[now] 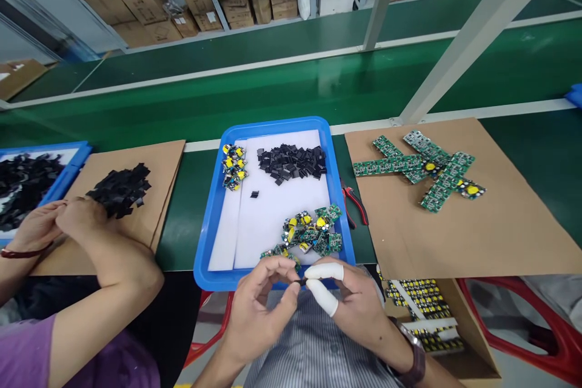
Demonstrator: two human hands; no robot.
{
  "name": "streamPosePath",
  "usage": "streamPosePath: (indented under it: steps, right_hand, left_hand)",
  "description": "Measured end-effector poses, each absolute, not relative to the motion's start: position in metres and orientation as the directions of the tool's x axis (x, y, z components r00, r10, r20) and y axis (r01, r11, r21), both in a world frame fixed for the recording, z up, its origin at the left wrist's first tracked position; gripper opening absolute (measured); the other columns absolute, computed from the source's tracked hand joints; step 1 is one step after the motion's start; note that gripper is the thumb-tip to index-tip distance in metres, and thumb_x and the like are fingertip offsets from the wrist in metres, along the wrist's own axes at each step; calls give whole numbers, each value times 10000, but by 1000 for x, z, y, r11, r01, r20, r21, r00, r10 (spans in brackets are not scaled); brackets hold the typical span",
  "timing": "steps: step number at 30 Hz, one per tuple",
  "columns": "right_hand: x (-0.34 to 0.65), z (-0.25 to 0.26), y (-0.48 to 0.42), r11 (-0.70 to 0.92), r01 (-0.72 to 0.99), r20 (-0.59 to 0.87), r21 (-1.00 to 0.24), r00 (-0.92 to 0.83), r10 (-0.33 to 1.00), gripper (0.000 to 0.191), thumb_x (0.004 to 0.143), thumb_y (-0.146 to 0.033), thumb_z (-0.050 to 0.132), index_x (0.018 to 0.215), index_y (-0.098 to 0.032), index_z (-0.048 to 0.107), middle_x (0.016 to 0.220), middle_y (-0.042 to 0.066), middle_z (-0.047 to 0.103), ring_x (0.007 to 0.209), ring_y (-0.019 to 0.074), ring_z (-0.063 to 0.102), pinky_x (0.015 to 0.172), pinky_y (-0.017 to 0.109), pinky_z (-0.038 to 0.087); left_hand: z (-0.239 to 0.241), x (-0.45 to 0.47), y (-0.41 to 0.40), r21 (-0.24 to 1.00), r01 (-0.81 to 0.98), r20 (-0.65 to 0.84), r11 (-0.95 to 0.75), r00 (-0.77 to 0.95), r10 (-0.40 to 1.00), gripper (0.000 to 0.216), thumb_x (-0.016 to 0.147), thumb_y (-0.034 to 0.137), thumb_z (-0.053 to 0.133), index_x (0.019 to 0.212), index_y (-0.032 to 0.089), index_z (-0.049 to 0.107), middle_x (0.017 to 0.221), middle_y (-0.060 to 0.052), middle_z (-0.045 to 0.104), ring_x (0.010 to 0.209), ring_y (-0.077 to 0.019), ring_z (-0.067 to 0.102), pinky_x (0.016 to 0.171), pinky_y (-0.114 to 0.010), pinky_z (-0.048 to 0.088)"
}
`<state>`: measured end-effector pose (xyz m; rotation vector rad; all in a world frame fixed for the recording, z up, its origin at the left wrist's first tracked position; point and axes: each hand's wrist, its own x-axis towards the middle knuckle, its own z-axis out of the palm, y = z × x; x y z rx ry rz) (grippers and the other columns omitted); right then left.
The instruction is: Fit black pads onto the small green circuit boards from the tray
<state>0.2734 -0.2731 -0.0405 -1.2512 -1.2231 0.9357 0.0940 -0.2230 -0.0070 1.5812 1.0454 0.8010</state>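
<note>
My left hand (261, 300) and my right hand (350, 300) meet just below the near rim of a blue tray (207, 236). Together they pinch a small dark part (301, 282) between the fingertips. White finger cots cover two fingers of my right hand. Right above my hands, inside the tray, lies a heap of small green circuit boards with yellow parts (309, 233). A pile of small black parts (291, 162) sits at the tray's far side, and a smaller cluster of boards (233, 167) at its far left. One loose black part (254, 194) lies on the white liner.
Red-handled cutters (354, 203) lie right of the tray. Long green board strips (421, 167) rest on a cardboard sheet (477, 236). A box of boards (425, 312) sits below it. At left, another person's hands (59, 221) work beside black parts (120, 188). A green conveyor (291, 88) runs behind.
</note>
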Motion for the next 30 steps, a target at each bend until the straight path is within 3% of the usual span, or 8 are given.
streamPosePath:
  steps: [7,14,18,22,30]
  right_hand:
    - [274,-39,-275,141,164,171,-976,180,969,194,872,-104,676,962,-262,742,850,-10,735,772,142,704,720,245,555]
    - [276,-44,-274,157,148,183,-977,181,966,162,896,-129,667,946,-258,751,838,3,742,749,157,700,699,268,566]
    - [275,-46,-273,131,88,145,-987,181,973,176,898,-126,656,987,-253,741,910,28,755,835,178,719,756,301,584]
    - [275,-46,-274,142,56,149,-988,139,979,221,906,-127,654,1071,-261,715,993,38,749,909,182,720,811,316,594]
    - [272,-52,-271,148,101,160,-984,122,980,220,880,-93,633,1007,-253,714,943,30,761,837,173,716,768,295,588]
  left_hand:
    - [-11,97,-228,974,210,-5,-90,416,909,368,842,38,695,1143,248,668,902,5,743,816,-124,733,792,-217,626]
    - [-15,103,-222,982,187,-100,25,404,909,219,841,94,733,1034,195,723,867,-28,767,792,-148,752,749,-228,637]
    - [-14,101,-219,975,221,-124,41,377,918,118,867,149,747,976,190,728,872,-37,781,796,-161,761,755,-249,645]
    - [-12,97,-221,959,266,-7,-96,364,931,167,877,136,733,1027,206,720,904,-34,790,823,-168,769,798,-274,654]
    - [-25,99,-234,815,430,219,-389,393,893,266,863,53,700,1054,234,661,935,-17,756,845,-167,749,808,-290,636]
